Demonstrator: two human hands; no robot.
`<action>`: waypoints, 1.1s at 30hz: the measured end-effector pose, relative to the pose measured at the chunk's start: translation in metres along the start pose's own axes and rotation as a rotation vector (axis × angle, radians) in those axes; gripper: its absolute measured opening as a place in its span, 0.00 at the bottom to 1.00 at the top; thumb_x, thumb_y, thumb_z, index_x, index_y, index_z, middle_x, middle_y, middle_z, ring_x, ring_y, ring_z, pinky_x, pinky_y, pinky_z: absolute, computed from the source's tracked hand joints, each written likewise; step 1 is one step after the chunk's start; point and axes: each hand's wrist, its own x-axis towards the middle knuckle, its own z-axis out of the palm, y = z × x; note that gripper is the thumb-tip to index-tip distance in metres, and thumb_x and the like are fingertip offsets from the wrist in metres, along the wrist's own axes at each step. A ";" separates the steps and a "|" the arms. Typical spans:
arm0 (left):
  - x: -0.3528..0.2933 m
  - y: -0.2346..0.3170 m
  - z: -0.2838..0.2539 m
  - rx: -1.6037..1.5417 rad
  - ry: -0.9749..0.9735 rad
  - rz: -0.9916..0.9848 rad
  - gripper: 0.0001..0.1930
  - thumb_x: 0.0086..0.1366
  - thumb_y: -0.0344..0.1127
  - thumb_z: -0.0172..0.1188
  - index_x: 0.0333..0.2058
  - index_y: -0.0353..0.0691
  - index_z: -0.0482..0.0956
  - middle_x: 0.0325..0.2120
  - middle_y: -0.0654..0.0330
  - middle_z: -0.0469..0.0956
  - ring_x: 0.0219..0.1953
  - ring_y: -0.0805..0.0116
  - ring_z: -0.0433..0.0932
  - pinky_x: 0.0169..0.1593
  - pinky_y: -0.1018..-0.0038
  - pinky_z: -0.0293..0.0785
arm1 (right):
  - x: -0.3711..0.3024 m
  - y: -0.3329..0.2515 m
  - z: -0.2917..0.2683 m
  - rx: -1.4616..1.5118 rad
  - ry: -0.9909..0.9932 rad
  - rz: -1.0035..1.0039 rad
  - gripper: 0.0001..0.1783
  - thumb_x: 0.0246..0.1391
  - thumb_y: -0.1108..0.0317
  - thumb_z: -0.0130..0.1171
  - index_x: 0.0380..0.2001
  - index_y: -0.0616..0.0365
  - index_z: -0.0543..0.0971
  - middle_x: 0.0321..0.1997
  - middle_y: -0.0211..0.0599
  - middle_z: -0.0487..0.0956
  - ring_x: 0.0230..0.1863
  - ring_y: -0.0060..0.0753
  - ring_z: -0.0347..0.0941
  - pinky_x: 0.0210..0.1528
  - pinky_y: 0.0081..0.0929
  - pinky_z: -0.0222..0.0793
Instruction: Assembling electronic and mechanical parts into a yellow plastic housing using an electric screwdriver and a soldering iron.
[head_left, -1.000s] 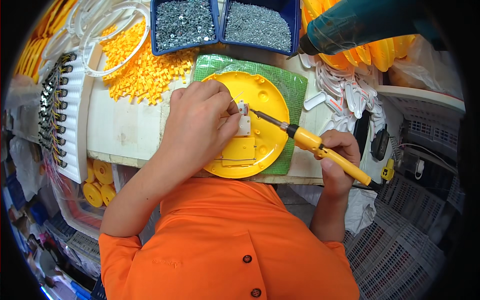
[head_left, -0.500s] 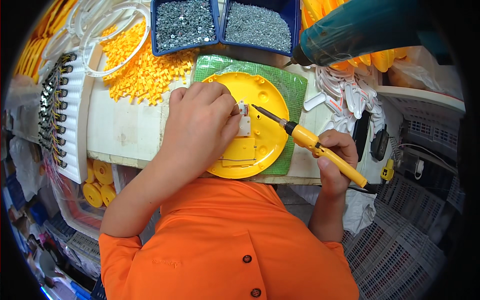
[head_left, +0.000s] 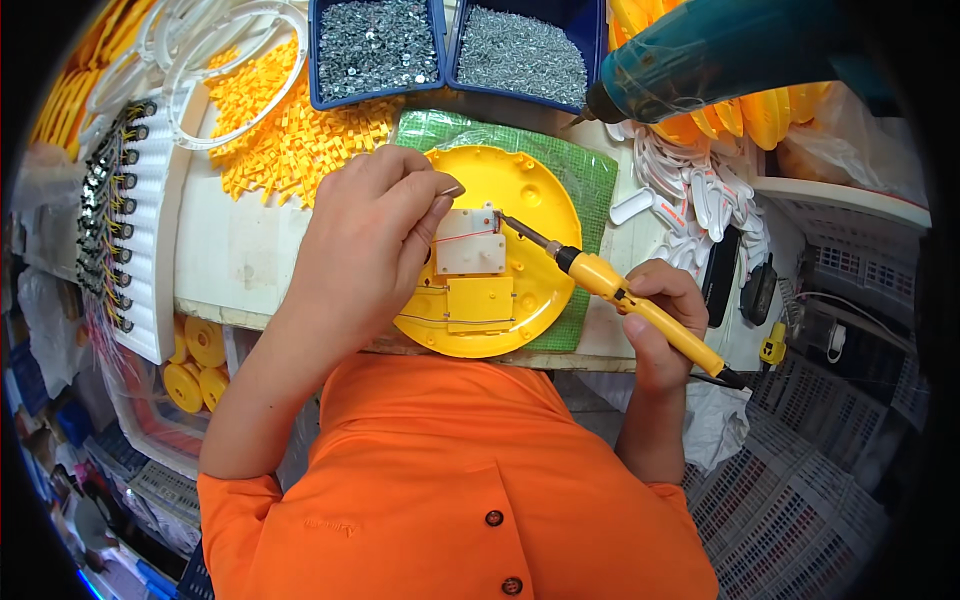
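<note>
A round yellow plastic shell [head_left: 548, 210] lies on a green mat [head_left: 592, 215]. Fixed inside it is a white gearbox-like block [head_left: 468, 257], with a thin red wire [head_left: 466, 236] across its top running toward my left hand. Below the block sits a yellow rectangular cover [head_left: 480, 300]. My left hand [head_left: 375, 235] is closed in a pinch over the shell's left part; what the fingertips hold is too small to tell. My right hand [head_left: 668, 315] grips a yellow soldering iron [head_left: 610, 283], its tip at the block's upper right corner.
Two blue bins [head_left: 447, 50] of small metal screws stand behind the mat. A teal power tool [head_left: 720, 60] hangs at upper right. Loose yellow pieces [head_left: 290, 150], white rings [head_left: 180, 120] and a foam tray [head_left: 150, 230] of wired parts lie left. White plastic handles [head_left: 700, 190] are piled right.
My left hand has drawn back leftward and up from the block, uncovering it and the red wire. The soldering iron's tip has shifted slightly left and down, to the block's corner.
</note>
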 end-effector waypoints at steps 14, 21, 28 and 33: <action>0.002 0.005 0.021 0.130 -0.014 0.008 0.03 0.60 0.35 0.68 0.33 0.47 0.83 0.30 0.66 0.78 0.38 0.64 0.78 0.47 0.64 0.64 | 0.000 -0.001 -0.001 0.006 0.035 -0.038 0.17 0.47 0.72 0.62 0.42 0.64 0.76 0.37 0.35 0.74 0.38 0.23 0.68 0.46 0.22 0.65; 0.003 0.006 0.025 0.137 -0.016 -0.006 0.03 0.61 0.36 0.67 0.32 0.46 0.83 0.33 0.67 0.79 0.40 0.65 0.77 0.49 0.63 0.63 | -0.002 0.000 0.000 0.003 0.023 -0.027 0.16 0.48 0.73 0.62 0.42 0.63 0.76 0.38 0.35 0.75 0.38 0.22 0.68 0.46 0.22 0.65; 0.007 0.008 0.023 0.157 -0.050 -0.010 0.04 0.62 0.36 0.65 0.30 0.45 0.82 0.31 0.64 0.80 0.39 0.64 0.79 0.49 0.62 0.62 | -0.001 0.000 0.002 0.005 0.014 -0.015 0.15 0.48 0.74 0.61 0.42 0.64 0.76 0.38 0.35 0.75 0.38 0.23 0.69 0.46 0.22 0.65; 0.007 0.008 0.024 0.163 -0.042 -0.016 0.04 0.61 0.36 0.65 0.30 0.44 0.82 0.31 0.64 0.80 0.39 0.65 0.79 0.48 0.61 0.63 | -0.001 0.001 0.002 -0.010 0.007 -0.003 0.15 0.48 0.74 0.61 0.42 0.64 0.76 0.37 0.35 0.75 0.38 0.23 0.69 0.46 0.22 0.65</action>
